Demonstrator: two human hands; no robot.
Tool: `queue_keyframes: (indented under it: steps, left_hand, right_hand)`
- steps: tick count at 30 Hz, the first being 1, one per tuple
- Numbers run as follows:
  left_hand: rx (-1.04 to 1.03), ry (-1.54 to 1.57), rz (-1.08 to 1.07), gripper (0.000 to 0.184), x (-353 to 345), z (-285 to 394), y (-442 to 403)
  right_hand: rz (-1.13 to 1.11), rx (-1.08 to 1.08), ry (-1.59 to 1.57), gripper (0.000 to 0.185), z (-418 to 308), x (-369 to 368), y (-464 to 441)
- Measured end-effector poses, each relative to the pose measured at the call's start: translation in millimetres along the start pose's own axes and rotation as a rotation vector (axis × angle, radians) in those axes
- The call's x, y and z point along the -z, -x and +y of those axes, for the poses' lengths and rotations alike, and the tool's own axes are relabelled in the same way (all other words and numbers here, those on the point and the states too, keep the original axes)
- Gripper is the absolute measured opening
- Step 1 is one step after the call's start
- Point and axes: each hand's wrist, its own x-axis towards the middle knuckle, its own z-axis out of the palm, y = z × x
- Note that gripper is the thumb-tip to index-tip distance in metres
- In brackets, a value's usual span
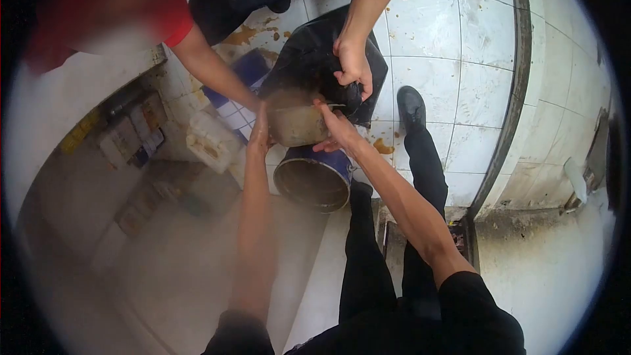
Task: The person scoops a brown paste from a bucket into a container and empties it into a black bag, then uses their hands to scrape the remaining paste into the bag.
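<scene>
A dirty, pale round container [301, 125], bucket-like, is between my two hands, tilted with its mouth toward an open black plastic bag [302, 52]. My left hand [260, 133] presses against its left side. My right hand [339, 130] grips the right side, thumb on top and fingers underneath. A co-worker's hand [355, 69] pinches the bag's edge on the right. That person's other arm reaches to the container's left side, where its hand is partly hidden. Just below the container sits a blue bucket [314, 181], its mouth facing me. Haze blurs the bag's contents.
White floor tiles [427, 33] carry brown spills and spots. A soiled white plastic jug [210, 141] stands at the left, near a blue-and-white tiled patch [233, 82]. The co-worker in a red shirt [177, 20] crouches opposite. A dark raised edge [522, 39] runs along the right.
</scene>
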Motion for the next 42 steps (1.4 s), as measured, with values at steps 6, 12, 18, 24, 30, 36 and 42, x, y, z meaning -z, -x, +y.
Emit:
queue_keyframes:
  steps: [6, 12, 18, 24, 30, 36, 42]
  left_hand:
    - [-0.015, -0.01, -0.039, 0.111, 7.0, -26.7, -27.6]
    - [-0.06, -0.019, -0.05, 0.096, -1.0, -21.3, -1.6]
    - [-0.057, -0.114, 0.051, 0.103, -2.8, -6.3, 14.6]
    - [-0.085, -0.15, 0.05, 0.092, 0.0, 9.2, 25.0]
    - [-0.188, -0.113, 0.07, 0.085, 3.6, 20.7, 45.8]
    - [-0.173, -0.164, 0.059, 0.085, 12.4, 23.7, 55.2]
    - [-0.11, -0.229, 0.056, 0.089, 9.3, 29.2, 72.0]
  right_hand:
    - [0.032, 0.003, -0.024, 0.103, 8.5, 2.1, 2.6]
    - [-0.009, -0.042, -0.037, 0.099, 16.1, 8.3, 1.7]
    - [-0.029, -0.022, -0.058, 0.098, 14.0, 4.2, 9.3]
    - [-0.08, 0.011, -0.057, 0.095, 16.6, 2.9, 8.3]
    - [-0.091, 0.025, -0.07, 0.093, 6.0, -6.0, 22.2]
    - [-0.107, 0.053, -0.261, 0.1, 21.0, -15.6, 26.4]
    - [-0.121, 0.068, -0.348, 0.099, 45.0, -19.3, 15.5]
